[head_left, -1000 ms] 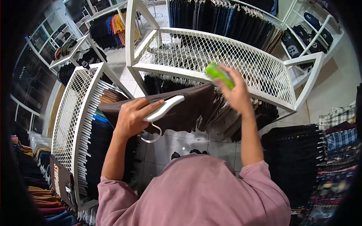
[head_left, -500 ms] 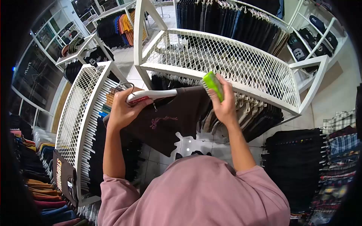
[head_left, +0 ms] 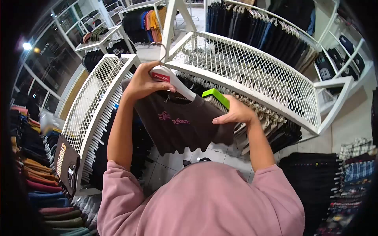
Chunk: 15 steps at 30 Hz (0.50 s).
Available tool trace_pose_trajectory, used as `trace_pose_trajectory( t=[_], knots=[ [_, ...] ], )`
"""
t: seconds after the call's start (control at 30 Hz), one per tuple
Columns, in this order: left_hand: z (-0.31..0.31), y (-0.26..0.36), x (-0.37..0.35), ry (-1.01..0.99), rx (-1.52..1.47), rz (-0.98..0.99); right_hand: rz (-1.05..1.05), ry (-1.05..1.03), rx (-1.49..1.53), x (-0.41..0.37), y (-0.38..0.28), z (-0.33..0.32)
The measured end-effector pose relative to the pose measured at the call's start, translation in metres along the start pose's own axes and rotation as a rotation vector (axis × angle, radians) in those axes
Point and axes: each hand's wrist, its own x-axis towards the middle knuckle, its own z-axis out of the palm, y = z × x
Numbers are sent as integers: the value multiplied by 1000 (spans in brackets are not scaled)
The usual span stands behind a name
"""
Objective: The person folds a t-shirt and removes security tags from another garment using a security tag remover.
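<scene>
My left hand [head_left: 147,80] grips a white hanger [head_left: 182,87] near its neck, under the metal hook, with a red label showing beside the thumb. From the hanger hangs a dark brown T-shirt [head_left: 177,133] with pink script lettering on its chest. My right hand [head_left: 236,111] is closed round a bright green brush [head_left: 215,96], its bristles against the shirt's shoulder and sleeve. The right thumb lies on the front of the sleeve.
White mesh-topped racks hung with clothes stand ahead [head_left: 252,63] and at the left [head_left: 92,90]. Folded black garments [head_left: 309,185] lie at the lower right beside plaid shirts [head_left: 360,171]. White floor tiles [head_left: 214,156] show below the shirt.
My left hand has lifted the hanger and turned it, so the shirt faces me more squarely. My right hand has brought the brush down onto the sleeve. The camera view has shifted slightly.
</scene>
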Motion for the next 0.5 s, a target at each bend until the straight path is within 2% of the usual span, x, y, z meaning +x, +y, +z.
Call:
trace_pose_trajectory(
  t=[0.03, 0.07, 0.13, 0.17, 0.2, 0.27, 0.3, 0.33, 0.4, 0.43, 0.47, 0.5],
  knots=[
    [0, -14, 2, -31, -25, -74, -30, -1, 182, 7, 13, 7],
    [2, -25, 0, 14, -13, -123, -34, -21, 181, 12, 24, 15],
    [21, -31, -6, 420, 506, 137, -112, 98, 400, 21, 38, 38],
    [34, -30, -14, 556, 425, -29, -151, 121, 380, 27, 43, 47],
    [51, -20, -21, 659, 200, -371, -199, 222, 413, 31, 38, 63],
    [67, -3, -35, 439, -149, -681, -337, 292, 282, 44, 47, 85],
    [82, -16, -42, 420, -220, -735, -346, 280, 205, 49, 49, 95],
    [102, -44, -48, 569, -26, -420, -356, 305, 108, 50, 44, 105],
    [95, -47, -48, 679, -149, -394, -362, 299, 126, 54, 40, 129],
    [76, -35, -46, 624, 4, -564, -373, 291, 170, 53, 37, 142],
    [67, -43, -48, 640, -17, -549, -409, 290, 91, 49, 31, 148],
    [55, -55, -50, 681, -14, -559, -542, 277, 83, 51, 47, 157]
  ],
)
